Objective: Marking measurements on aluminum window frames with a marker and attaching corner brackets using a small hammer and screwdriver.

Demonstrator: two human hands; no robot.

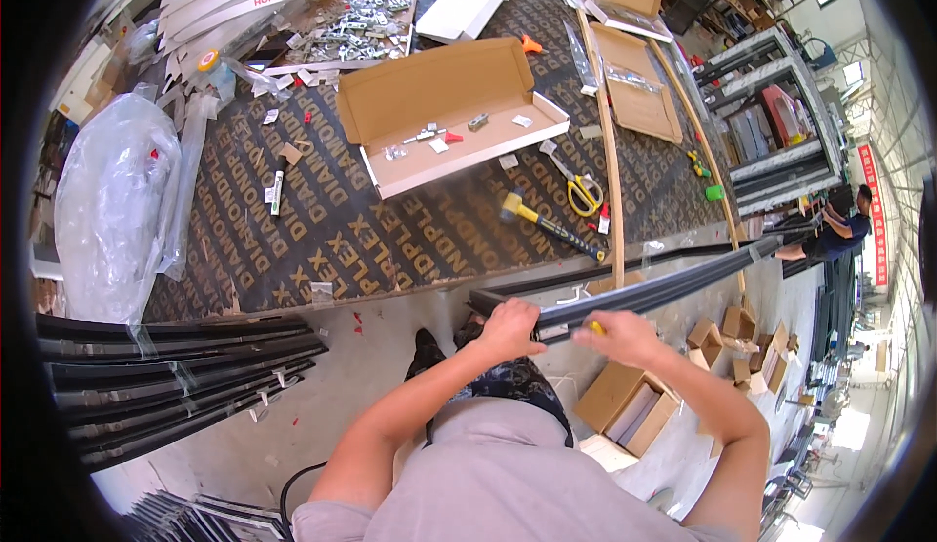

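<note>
A long black metal profile [673,283] stretches from in front of my body toward the far right, below the table's edge. Near its close end, my left hand [511,330] has its fingers wrapped over the profile. My right hand [628,338] is closed beside the profile, a little to the right. A small yellow tool handle [596,327] pokes out of that fist; the rest of it is hidden, so its kind does not show. On the table ahead lie a yellow-and-black mallet [549,224] and yellow-handled scissors [583,194].
The patterned dark table [410,240] carries an open cardboard box [449,157] with small hardware, a marker [278,186] and a tray of metal parts [361,30]. Black profiles [176,366] are stacked at left. Cardboard boxes [630,410] stand on the floor. Another person [839,230] is far right.
</note>
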